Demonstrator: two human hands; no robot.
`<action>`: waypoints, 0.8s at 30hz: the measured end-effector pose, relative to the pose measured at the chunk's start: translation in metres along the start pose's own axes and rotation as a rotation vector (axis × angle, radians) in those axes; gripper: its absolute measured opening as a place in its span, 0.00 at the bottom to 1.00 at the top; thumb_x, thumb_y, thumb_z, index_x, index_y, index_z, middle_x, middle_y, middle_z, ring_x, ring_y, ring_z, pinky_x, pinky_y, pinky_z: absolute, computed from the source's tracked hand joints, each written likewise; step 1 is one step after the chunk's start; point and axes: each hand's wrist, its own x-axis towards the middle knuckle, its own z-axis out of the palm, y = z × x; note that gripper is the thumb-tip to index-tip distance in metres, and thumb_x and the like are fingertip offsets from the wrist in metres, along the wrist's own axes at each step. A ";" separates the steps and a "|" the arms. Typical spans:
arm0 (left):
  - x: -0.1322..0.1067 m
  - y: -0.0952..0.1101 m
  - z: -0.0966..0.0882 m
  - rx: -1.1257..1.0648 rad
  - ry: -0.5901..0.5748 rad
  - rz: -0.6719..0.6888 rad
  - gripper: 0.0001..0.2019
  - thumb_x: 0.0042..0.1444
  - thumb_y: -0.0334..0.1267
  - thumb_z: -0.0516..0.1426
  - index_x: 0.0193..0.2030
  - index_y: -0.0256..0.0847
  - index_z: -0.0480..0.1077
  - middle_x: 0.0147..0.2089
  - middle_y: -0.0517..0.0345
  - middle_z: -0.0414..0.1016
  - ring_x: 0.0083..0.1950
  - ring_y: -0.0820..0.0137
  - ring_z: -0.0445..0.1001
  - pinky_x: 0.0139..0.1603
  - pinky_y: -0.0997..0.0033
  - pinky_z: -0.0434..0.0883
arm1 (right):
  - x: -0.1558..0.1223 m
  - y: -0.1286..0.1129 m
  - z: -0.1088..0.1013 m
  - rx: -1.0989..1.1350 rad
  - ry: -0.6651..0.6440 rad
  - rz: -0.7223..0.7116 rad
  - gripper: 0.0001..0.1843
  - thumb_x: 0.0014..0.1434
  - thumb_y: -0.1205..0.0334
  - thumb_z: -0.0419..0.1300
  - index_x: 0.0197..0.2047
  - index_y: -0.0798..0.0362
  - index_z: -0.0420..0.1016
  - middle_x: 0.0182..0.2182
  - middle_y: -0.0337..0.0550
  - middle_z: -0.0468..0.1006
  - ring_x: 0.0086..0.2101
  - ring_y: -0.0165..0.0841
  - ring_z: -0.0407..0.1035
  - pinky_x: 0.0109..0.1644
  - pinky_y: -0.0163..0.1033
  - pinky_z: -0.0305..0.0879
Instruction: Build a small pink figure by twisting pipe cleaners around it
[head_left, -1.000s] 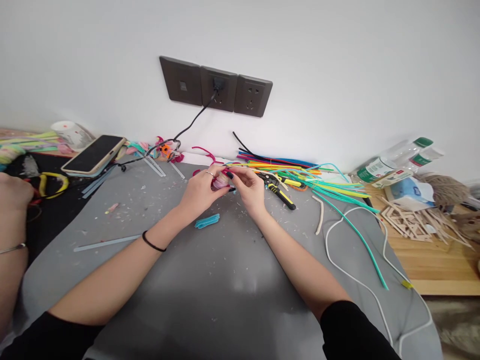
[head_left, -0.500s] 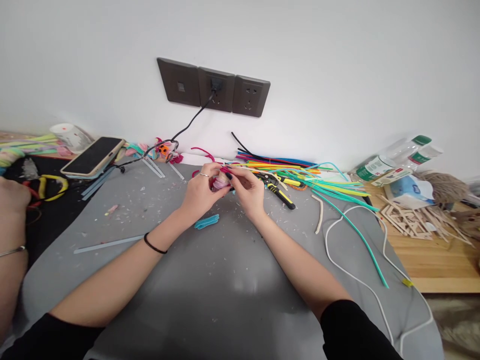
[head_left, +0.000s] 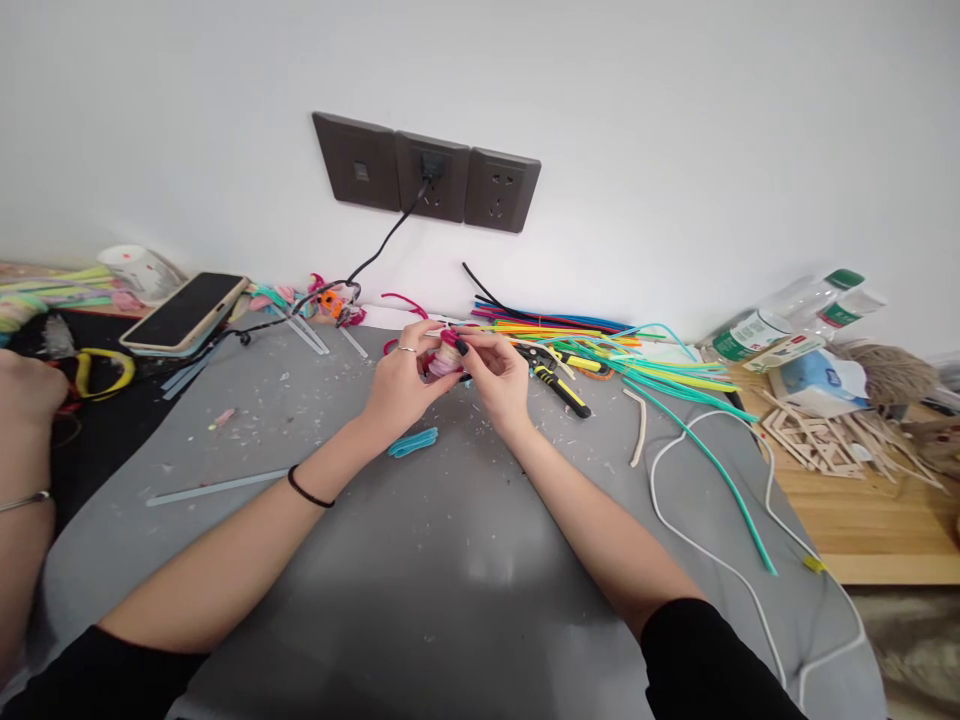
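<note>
My left hand [head_left: 401, 385] and my right hand [head_left: 499, 378] meet above the grey mat [head_left: 420, 560], both pinched on a small pink and magenta coiled piece [head_left: 444, 357]. The fingers of both hands curl round it, so most of it is hidden. A folded blue strip [head_left: 413, 442] lies on the mat just below my hands. Yellow-handled pliers [head_left: 559, 385] lie right of my right hand.
A bundle of coloured tubes [head_left: 600, 350] lies at the back right, with a teal tube [head_left: 712, 470] and a white cord [head_left: 697, 545] trailing forward. A phone [head_left: 184, 311] lies back left. Another person's hand [head_left: 30, 395] works at the left edge. Wooden sticks [head_left: 825, 440] and bottles [head_left: 795, 315] sit right.
My hands stayed together on the coiled piece, with only small finger shifts. The person's hand at the left edge moved slightly.
</note>
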 end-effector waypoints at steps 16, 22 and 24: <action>0.000 -0.006 0.004 0.073 0.043 0.120 0.20 0.57 0.34 0.66 0.56 0.43 0.71 0.50 0.52 0.83 0.49 0.63 0.81 0.51 0.64 0.77 | 0.000 0.006 0.000 -0.015 -0.005 0.009 0.14 0.56 0.50 0.71 0.38 0.49 0.76 0.48 0.48 0.83 0.53 0.40 0.77 0.61 0.49 0.73; 0.001 -0.004 0.001 0.061 0.041 0.108 0.23 0.57 0.34 0.66 0.59 0.43 0.71 0.52 0.51 0.83 0.50 0.62 0.82 0.53 0.62 0.77 | 0.000 0.006 -0.001 -0.057 0.005 -0.012 0.13 0.57 0.50 0.70 0.39 0.48 0.76 0.47 0.48 0.83 0.52 0.39 0.77 0.60 0.48 0.74; 0.001 -0.005 0.001 0.068 0.049 0.106 0.23 0.57 0.35 0.66 0.60 0.43 0.72 0.52 0.50 0.82 0.50 0.61 0.81 0.53 0.61 0.77 | 0.001 0.005 0.000 -0.050 0.004 -0.008 0.14 0.57 0.50 0.70 0.39 0.48 0.76 0.47 0.48 0.83 0.52 0.40 0.78 0.59 0.48 0.74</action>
